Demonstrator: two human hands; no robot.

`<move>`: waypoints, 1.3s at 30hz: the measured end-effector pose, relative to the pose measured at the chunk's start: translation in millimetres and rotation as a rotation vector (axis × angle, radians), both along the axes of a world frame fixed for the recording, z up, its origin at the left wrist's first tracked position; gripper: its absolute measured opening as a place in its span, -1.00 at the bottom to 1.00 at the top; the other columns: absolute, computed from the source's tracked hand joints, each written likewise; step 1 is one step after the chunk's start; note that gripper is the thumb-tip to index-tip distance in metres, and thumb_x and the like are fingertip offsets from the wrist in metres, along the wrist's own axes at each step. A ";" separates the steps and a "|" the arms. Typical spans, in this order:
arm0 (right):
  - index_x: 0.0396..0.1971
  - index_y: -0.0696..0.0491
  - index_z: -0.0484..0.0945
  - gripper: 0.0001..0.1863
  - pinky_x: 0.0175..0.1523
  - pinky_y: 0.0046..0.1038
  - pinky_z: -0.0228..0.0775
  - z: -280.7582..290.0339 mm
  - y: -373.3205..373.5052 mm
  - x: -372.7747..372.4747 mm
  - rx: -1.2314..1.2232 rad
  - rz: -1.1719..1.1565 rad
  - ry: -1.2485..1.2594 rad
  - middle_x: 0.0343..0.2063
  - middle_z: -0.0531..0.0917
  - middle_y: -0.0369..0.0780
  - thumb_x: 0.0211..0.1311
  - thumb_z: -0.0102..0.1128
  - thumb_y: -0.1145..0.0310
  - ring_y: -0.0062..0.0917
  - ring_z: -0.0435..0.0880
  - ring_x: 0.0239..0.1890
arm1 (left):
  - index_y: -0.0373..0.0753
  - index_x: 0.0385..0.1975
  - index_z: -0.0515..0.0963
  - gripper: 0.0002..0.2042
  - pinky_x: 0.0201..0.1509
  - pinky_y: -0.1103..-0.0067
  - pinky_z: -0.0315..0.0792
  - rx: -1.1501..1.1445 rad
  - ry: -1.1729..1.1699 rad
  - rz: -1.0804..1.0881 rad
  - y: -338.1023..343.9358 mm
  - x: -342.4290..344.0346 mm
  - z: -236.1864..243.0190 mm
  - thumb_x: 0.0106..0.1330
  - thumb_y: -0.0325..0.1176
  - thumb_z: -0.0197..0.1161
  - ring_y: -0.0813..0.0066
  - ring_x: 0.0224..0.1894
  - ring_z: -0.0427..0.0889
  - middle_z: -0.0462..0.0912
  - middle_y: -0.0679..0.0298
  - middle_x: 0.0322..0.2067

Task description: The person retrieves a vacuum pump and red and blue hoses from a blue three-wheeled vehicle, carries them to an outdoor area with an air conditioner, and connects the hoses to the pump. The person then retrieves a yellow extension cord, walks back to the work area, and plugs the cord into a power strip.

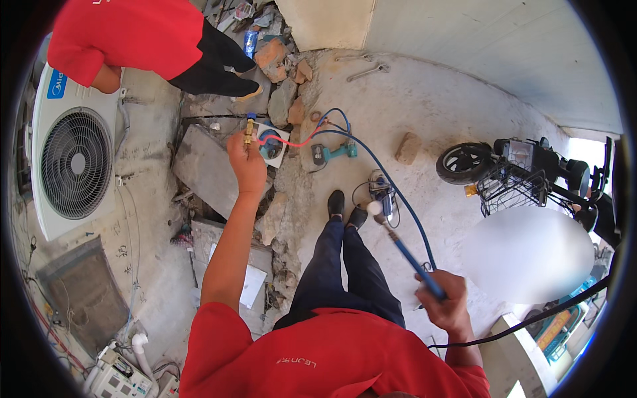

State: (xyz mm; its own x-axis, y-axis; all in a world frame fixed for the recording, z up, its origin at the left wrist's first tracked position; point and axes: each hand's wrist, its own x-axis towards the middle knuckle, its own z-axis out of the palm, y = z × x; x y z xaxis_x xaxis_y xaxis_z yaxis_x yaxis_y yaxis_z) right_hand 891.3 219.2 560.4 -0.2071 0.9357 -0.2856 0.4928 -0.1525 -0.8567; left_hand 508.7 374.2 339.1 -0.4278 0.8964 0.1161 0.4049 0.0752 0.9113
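My left hand [247,166] is raised at the upper middle, its fingers closed around a brass valve fitting [250,127] with a blue top. A thin red hose [295,142] runs rightward from near those fingers. At lower right my right hand [446,302] is wrapped round a blue, stick-shaped tool [419,266]. The tool points up and left; a metal collar shows near its far end, beside a pale round knob whose kind I cannot make out. A dark blue hose [398,182] arcs down close to my right hand.
A person in red [133,40] stands by the outdoor air-conditioner unit [76,159]. On the floor are a teal cordless drill [340,151], a small pump-like machine [380,184], a brick [408,148] and wrenches [368,71]. Rubble [282,103] and a motorbike [524,166] flank the floor.
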 end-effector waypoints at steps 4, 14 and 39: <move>-0.04 0.22 0.66 -0.66 -0.27 -0.31 0.53 -43.9 3.0 -52.7 -0.291 0.180 0.060 -0.38 0.72 -0.04 0.24 0.43 0.38 -0.13 0.72 -0.40 | -0.39 -0.04 0.54 -0.80 -0.08 0.55 0.52 -0.040 -0.301 -0.117 1.1 21.3 24.1 0.57 -0.35 0.16 0.51 -0.11 0.60 0.44 0.22 -0.02; 0.45 0.19 0.20 -0.27 -0.14 -0.46 0.48 -188.3 -4.1 -143.9 -0.670 -0.332 0.807 -0.05 0.62 -0.23 0.53 0.16 0.01 -0.59 0.63 -0.25 | -0.40 -0.30 0.66 -0.94 -0.11 0.54 0.45 -0.514 -0.297 -0.506 -86.1 86.3 41.6 0.33 -0.54 0.33 0.43 -0.20 0.60 0.55 0.24 -0.26; -0.07 0.05 0.51 -0.51 -0.29 -0.44 0.54 -256.5 42.3 -61.5 -0.555 -0.821 0.766 -0.24 0.77 -0.11 0.51 0.11 -0.14 -0.44 0.76 -0.32 | -0.29 -0.19 0.53 -0.71 -0.13 0.05 0.45 -0.651 0.357 -0.497 -236.1 -37.9 -20.5 0.54 -0.16 0.06 -0.25 -0.20 0.63 0.67 -0.14 -0.30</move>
State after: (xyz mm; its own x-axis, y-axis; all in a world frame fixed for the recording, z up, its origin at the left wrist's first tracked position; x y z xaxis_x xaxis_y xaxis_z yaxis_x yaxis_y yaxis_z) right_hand 829.8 261.5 303.9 0.0922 0.6594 -0.7461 -0.5145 -0.6100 -0.6027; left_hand 470.8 138.1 318.6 -0.0080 0.9034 -0.4287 0.7797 0.2740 0.5630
